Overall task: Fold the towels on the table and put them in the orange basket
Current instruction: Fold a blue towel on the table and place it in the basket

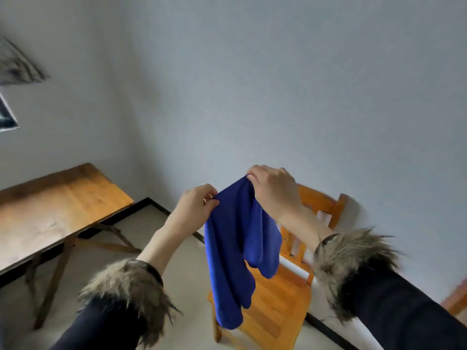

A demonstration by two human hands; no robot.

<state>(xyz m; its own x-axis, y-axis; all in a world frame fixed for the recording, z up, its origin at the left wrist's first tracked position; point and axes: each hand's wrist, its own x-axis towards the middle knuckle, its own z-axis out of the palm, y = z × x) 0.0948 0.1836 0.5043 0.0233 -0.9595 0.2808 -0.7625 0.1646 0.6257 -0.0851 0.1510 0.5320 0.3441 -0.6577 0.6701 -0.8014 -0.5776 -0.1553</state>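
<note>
Item count — head view:
Towel: one, blue.
Hands: two — left and right.
Counter: one, wooden.
Chair: one whole; a second wooden edge at right, kind unclear.
Fur cuffs: two.

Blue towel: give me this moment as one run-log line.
blue towel: hanging in air, unfolded | left hand: pinches top edge | right hand: pinches top edge | wooden chair: behind towel | orange basket: unseen

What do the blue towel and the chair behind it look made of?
Blue towel: soft matte cloth, likely microfibre; it hangs limp in folds from both hands.
Chair: wood with a glossy orange-yellow varnish, judging by its slatted seat and the sheen on it.
</note>
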